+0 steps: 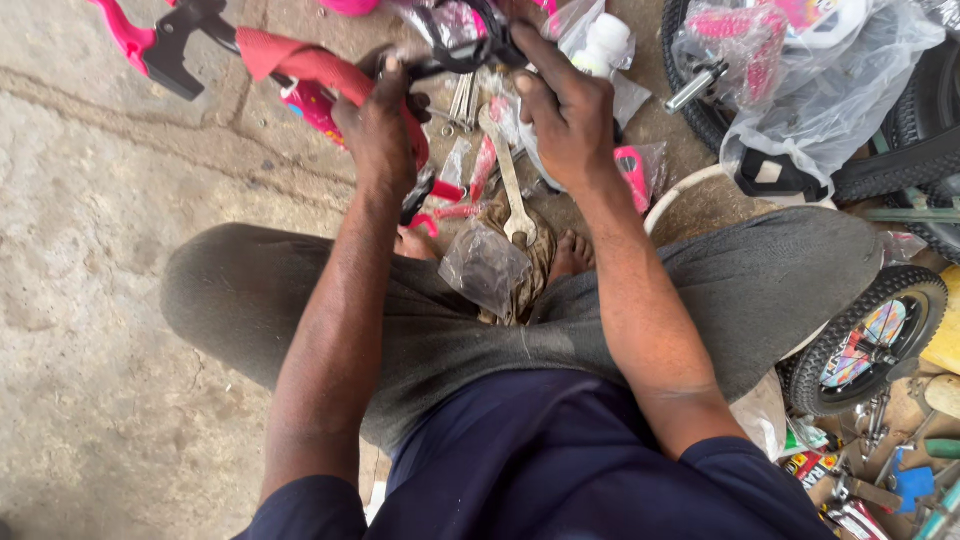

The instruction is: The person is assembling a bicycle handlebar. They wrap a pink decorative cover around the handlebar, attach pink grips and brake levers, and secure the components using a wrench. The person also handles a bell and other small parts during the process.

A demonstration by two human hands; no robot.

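Pink and black parts dominate the head view, the only view supplied. You sit cross-legged on the concrete floor [90,200] with both hands raised over a scatter of parts.

Your left hand [378,125] has its grip closed around a red-pink padded bar [320,65], which runs up and left to a black clamp fitting [180,45]. Your right hand [565,115] has its grip closed on a black brake-lever part [455,50]; the fingers curl over it and hide its far end. The two pieces meet between your hands, just above your knees.

Progress, as a judgement: assembly is at an early-to-middle stage. The lever is at the bar, but whether it is seated or fastened cannot be told. Much remains loose: a flat metal spanner [512,185] lies below your right hand, a clear plastic bag [485,265] rests between your feet, and a small wheel [865,340] lies by your right knee. Bagged pink parts [800,70] sit unopened at upper right, on a black tyre [900,165].
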